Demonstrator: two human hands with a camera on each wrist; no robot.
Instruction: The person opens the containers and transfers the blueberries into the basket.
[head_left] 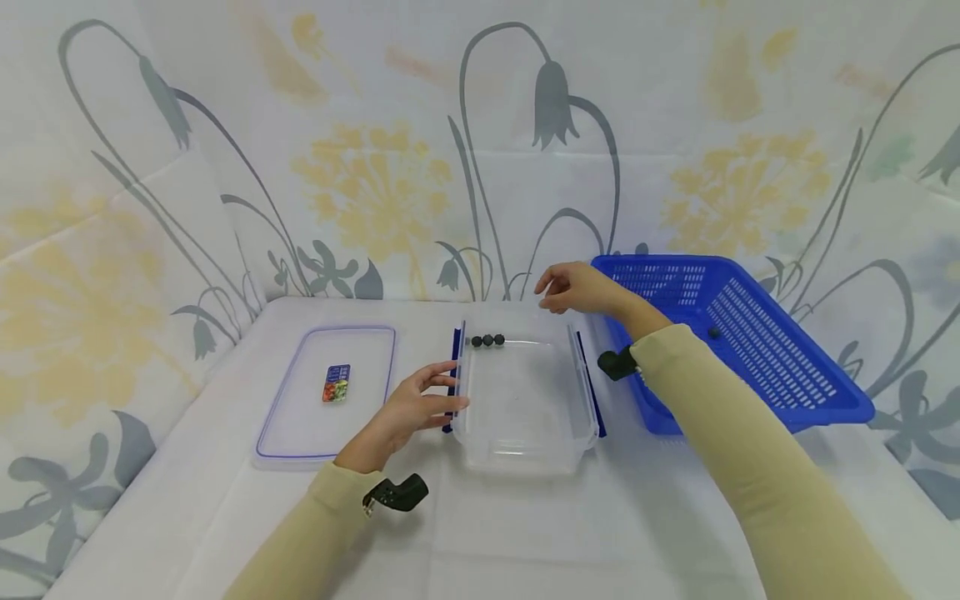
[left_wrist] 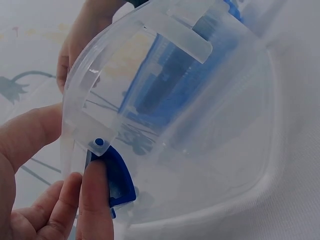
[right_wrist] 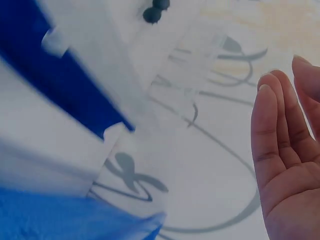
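Observation:
A clear plastic storage box (head_left: pixel 525 400) with blue side latches (left_wrist: pixel 117 180) stands in the middle of the table. My left hand (head_left: pixel 420 400) holds its left side, thumb at the rim and fingers against the latch. Three small dark balls (head_left: pixel 488 340) lie in a row inside, by the far left corner. Above the box's far right side hovers my right hand (head_left: pixel 577 290). Its fingers (right_wrist: pixel 267 135) are loosely bent with nothing between them. To the right is a blue plastic basket (head_left: pixel 795 350), where one more dark ball (head_left: pixel 714 332) shows.
Left of the box lies a clear lid (head_left: pixel 300 425) with a purple-blue border and a colourful label (head_left: pixel 337 383). A flower-patterned cloth (head_left: pixel 375 100) hangs behind the white table (head_left: pixel 487 533). My right forearm crosses in front of the basket and hides part of it.

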